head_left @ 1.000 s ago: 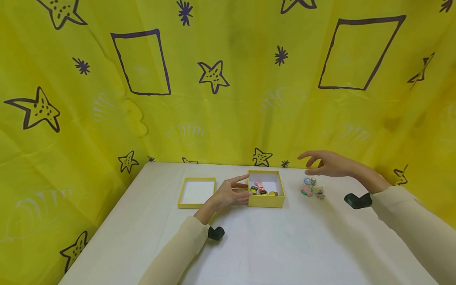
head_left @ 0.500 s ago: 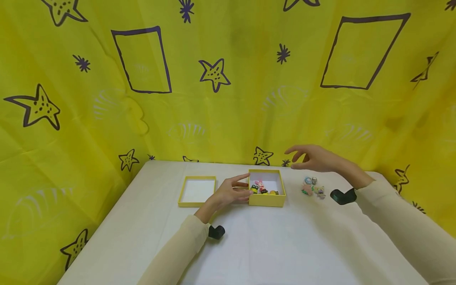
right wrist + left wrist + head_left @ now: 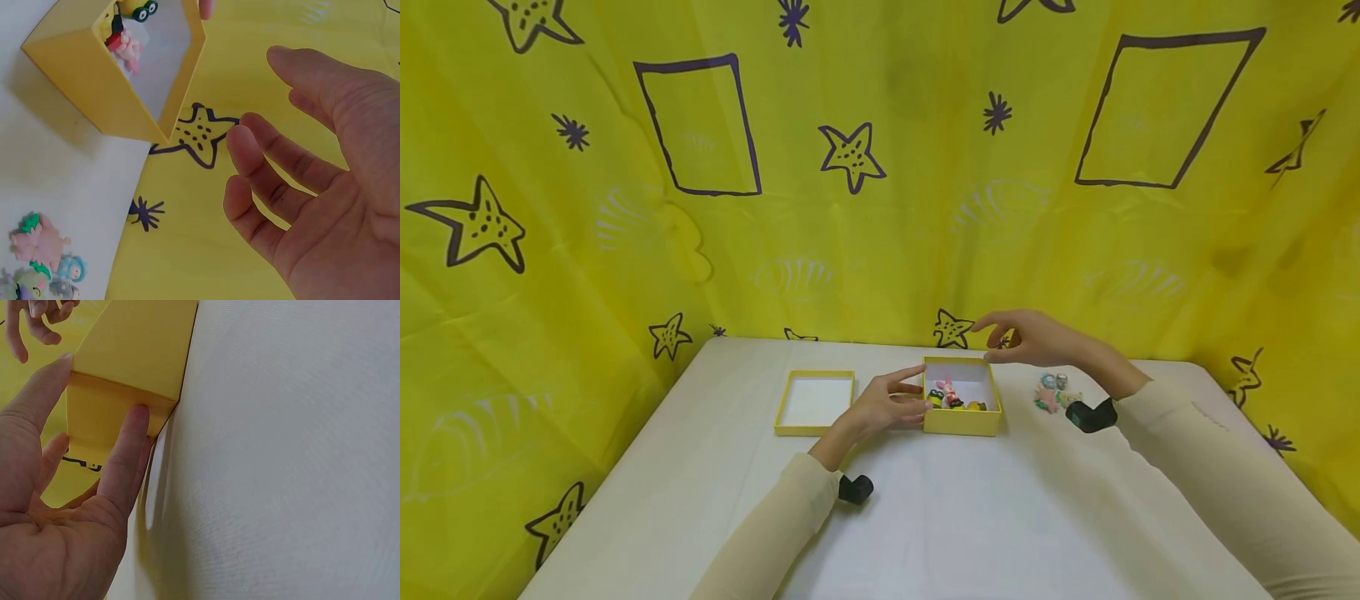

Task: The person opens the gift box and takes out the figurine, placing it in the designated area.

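Observation:
A small yellow box (image 3: pixel 961 424) with no lid on sits near the back of the table. Inside lie several small toy figures, among them a pink rabbit-like one (image 3: pixel 129 51) and yellow ones with goggles (image 3: pixel 139 9). My left hand (image 3: pixel 883 403) rests its fingertips against the box's left wall; the left wrist view shows the fingers mostly straight along the yellow side (image 3: pixel 100 412). Above the box's back right corner hovers my right hand (image 3: pixel 1036 337), its fingers loosely bent with nothing between them.
Left of the box lies a shallow yellow-rimmed lid (image 3: pixel 805 432), white inside up. To the right is a small cluster of pastel figures (image 3: pixel 1047 398), partly covered by the right wrist camera (image 3: pixel 1092 415). A yellow patterned curtain (image 3: pixel 910 250) hangs behind the white table (image 3: pixel 955 517).
My right hand has moved left from over the pastel figures to above the box's back right corner. My left hand has stayed at the box.

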The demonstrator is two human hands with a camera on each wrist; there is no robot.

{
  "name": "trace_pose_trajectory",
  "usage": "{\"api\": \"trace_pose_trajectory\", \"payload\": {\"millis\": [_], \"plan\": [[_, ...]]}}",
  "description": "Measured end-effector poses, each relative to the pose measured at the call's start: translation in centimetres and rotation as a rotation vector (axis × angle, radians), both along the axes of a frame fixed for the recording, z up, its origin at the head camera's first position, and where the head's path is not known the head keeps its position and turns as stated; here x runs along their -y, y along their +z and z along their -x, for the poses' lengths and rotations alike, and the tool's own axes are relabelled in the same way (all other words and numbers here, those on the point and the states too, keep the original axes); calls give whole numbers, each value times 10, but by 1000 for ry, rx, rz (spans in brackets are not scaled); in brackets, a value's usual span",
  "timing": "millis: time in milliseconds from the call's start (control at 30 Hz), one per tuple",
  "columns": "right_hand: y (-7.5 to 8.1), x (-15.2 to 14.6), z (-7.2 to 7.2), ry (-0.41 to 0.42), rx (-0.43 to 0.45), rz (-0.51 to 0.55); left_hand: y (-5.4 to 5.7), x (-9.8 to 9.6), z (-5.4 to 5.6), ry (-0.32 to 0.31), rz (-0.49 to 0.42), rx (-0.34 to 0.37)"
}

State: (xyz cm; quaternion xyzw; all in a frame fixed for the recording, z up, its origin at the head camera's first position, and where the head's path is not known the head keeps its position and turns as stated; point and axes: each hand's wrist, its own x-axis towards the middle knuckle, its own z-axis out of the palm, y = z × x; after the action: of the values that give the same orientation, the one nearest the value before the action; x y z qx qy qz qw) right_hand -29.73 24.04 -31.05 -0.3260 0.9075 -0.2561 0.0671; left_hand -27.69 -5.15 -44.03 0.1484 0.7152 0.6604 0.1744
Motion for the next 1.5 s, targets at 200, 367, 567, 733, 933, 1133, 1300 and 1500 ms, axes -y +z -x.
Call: {"api": "trace_pose_trajectory", "payload": {"millis": [200, 367, 567, 733, 933, 1133, 1300, 1500], "plan": [[-6, 8, 2, 2, 27, 9, 0, 0, 0, 1, 6, 3], [-10, 13, 4, -2, 51, 3, 1, 0, 0, 11, 30, 18], [-16, 18, 6, 7, 76, 18, 1, 0, 0, 11, 34, 24], [-22, 22, 6, 36, 75, 23, 1, 1, -1, 13, 33, 34], [-28, 26, 5, 41, 88, 16, 0, 0, 0, 11, 26, 32], [-36, 31, 7, 47, 72, -7, 0, 1, 0, 7, 21, 25], [-43, 39, 9, 48, 108, -16, 0, 2, 0, 4, 19, 9], [-51, 46, 11, 39, 129, -42, 1, 1, 0, 7, 18, 17]]}}
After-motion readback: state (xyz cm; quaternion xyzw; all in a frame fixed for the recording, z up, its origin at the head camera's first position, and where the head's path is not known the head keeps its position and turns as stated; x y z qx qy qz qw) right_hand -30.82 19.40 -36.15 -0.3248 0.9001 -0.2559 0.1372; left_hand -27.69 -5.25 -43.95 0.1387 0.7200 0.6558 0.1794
